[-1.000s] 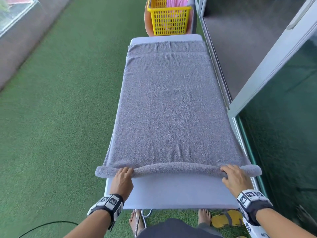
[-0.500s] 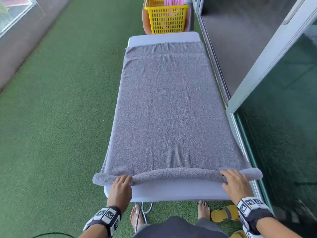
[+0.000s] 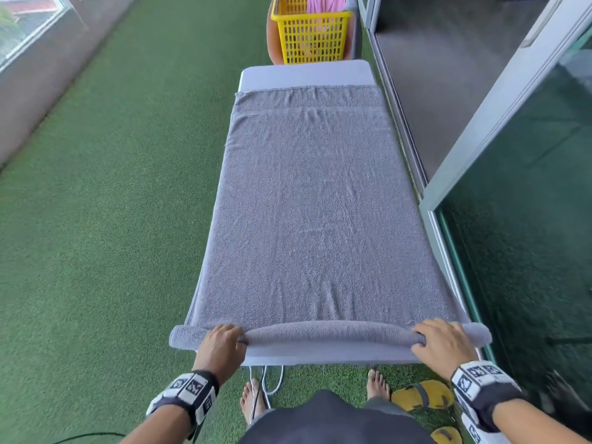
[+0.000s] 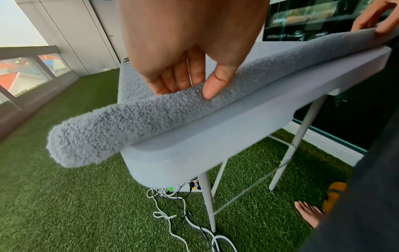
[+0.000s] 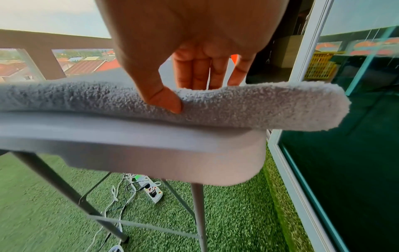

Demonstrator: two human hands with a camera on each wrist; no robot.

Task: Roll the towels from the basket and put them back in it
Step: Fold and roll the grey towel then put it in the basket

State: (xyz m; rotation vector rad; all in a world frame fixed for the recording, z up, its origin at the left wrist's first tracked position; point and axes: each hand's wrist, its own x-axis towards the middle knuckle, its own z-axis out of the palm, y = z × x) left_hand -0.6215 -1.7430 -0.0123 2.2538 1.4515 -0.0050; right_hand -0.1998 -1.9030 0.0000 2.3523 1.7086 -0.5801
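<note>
A grey towel lies spread along a long white table, its near end turned into a thin roll by the table's near edge. My left hand grips the roll near its left end, thumb in front and fingers over the top. My right hand grips it near the right end the same way. Both roll ends overhang the table's sides. A yellow basket with a pink towel in it stands beyond the table's far end.
Green artificial turf covers the floor on the left. A glass sliding door and its frame run close along the table's right side. Cables and a power strip lie under the table. Bare feet and yellow sandals are below me.
The towel has slid toward me, baring more table at the far end and less at the near end. The roll has grown a little thicker under both hands.
</note>
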